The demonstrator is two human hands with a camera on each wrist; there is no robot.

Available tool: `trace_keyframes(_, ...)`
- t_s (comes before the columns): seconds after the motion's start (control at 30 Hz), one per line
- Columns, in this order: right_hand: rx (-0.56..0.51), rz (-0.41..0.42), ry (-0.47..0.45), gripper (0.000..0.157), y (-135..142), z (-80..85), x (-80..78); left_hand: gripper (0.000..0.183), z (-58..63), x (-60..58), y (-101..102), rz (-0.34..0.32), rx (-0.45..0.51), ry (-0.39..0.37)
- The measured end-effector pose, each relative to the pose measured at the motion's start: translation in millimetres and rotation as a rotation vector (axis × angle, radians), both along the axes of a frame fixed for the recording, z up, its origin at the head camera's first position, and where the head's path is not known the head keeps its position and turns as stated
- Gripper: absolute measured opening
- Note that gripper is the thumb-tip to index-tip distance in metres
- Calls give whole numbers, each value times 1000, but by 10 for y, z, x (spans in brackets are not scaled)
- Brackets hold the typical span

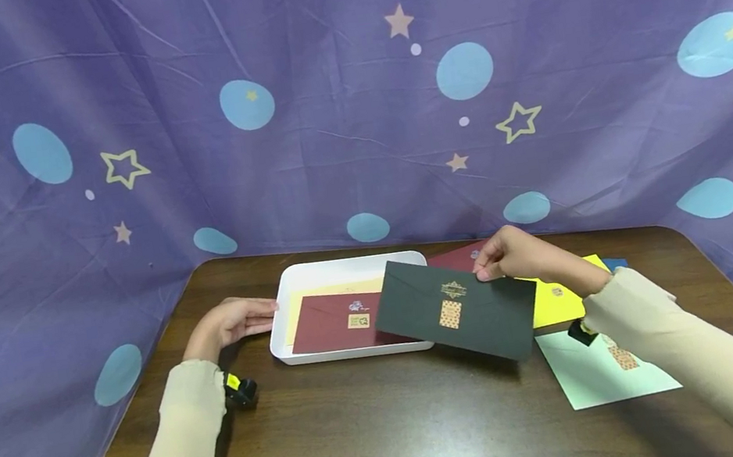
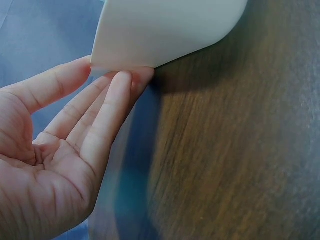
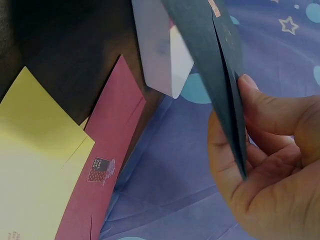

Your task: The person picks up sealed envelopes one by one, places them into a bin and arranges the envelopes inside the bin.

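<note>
white tray (image 1: 357,353) partly hidden behind dark green envelope (image 1: 483,321), blue item (image 1: 616,263) partly covered, gold lettering (image 1: 453,290) illegibly small

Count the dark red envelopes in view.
2: one dark red envelope in the white tray, another on the table beyond the dark green envelope. More may be hidden.

Purple curtain (image 1: 343,165) (starry), brown table (image 1: 327,440)

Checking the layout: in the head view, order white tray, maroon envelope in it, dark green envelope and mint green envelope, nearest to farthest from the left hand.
From the left hand:
1. White tray: at its fingertips.
2. Maroon envelope: inside the tray.
3. Dark green envelope: in the right hand.
4. Mint green envelope: on the table, at right.
</note>
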State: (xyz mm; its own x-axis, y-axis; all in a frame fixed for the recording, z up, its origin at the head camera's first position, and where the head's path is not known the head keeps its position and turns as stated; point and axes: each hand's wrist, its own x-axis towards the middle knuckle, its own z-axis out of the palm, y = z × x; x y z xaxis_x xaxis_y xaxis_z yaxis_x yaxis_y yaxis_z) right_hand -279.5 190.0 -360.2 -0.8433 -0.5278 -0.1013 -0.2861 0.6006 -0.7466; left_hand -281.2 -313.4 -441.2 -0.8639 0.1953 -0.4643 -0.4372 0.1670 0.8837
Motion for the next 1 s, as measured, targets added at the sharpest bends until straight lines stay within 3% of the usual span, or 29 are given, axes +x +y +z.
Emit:
trace_keyframes(0.17,42,-11,-71,6,-59,23,-85,57,11,9,-2,0,2,2)
trace_keyframes(0.37,127,7,-92,8,-156,86,-161,55,23,22,-11,4,17,-3)
trace_keyframes(0.77,120,-1,-192,16,-295,82,-282,59,50,30,7,-5,15,1)
trace_keyframes(1.0,156,61,-253,19,-344,64,-326,55,25,21,-6,10,18,-2)
